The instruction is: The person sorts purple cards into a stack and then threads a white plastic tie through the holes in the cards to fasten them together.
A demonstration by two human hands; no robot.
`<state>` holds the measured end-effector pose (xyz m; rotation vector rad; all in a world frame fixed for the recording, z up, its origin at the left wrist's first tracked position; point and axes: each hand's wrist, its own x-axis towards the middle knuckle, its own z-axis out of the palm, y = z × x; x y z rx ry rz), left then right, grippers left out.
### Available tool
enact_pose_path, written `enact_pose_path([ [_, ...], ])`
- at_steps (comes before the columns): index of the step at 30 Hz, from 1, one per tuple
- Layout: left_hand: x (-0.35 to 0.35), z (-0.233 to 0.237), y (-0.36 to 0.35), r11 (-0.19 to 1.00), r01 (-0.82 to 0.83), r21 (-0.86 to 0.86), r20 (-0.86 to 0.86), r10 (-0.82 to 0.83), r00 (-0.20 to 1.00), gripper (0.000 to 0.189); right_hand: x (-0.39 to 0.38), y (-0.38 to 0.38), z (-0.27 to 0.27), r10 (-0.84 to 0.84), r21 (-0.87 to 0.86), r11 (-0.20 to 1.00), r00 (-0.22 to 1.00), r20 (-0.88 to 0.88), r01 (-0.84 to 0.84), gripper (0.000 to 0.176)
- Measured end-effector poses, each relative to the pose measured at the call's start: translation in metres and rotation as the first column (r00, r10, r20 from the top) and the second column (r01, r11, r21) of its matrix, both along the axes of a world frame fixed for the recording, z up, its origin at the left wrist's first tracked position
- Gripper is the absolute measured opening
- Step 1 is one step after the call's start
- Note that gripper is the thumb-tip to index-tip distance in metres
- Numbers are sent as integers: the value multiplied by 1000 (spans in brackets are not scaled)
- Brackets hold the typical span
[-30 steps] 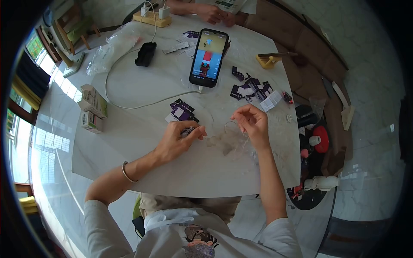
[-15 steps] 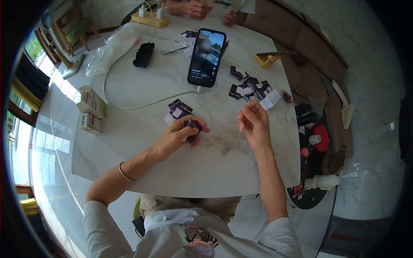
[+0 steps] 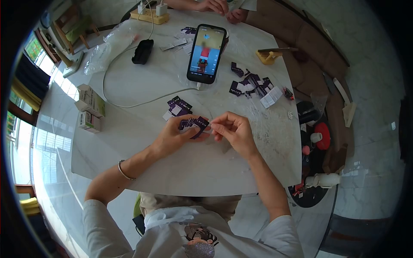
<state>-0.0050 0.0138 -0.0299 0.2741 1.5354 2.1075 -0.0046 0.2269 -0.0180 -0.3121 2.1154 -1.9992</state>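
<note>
My left hand [image 3: 174, 133] is closed around a small fanned stack of dark purple cards with white print [image 3: 201, 124]. One card sticks out toward the right from the stack. Close to that card's edge is my right hand [image 3: 234, 131], its thumb and forefinger pinched together. Whatever lies between those fingertips is too small to make out. Just beyond my left hand, more purple and white cards [image 3: 180, 105] lie loosely piled on the marbled table [image 3: 185, 176].
A charging phone [image 3: 206, 53] stands upright, its cable [image 3: 146, 104] curving leftward. Scattered purple cards [image 3: 251, 86] lie at right, two small boxes [image 3: 91, 103] at left. Farther back are a black tray [image 3: 142, 51], a power strip [image 3: 148, 16] and another person's hands [image 3: 215, 6].
My right hand has moved left from the table's right side to the cards. The cards in my left hand are now fanned, one jutting out. The phone's picture differs; the other person's hands shifted.
</note>
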Motion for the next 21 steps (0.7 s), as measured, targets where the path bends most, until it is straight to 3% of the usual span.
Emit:
enact_pose_path([
  [8,4,-4,5,979,-103,-177,-97,86,992,23,6,-9,-4,-37,155,987,996,-80,49,14],
  [17,8,-1,7,929,-205,-308,-289,114,950,18,6,-6,-7,-41,192,979,987,-156,71,13],
  [21,11,8,7,896,-204,-395,-356,56,933,13,8,-12,1,-72,115,990,994,-83,82,11],
])
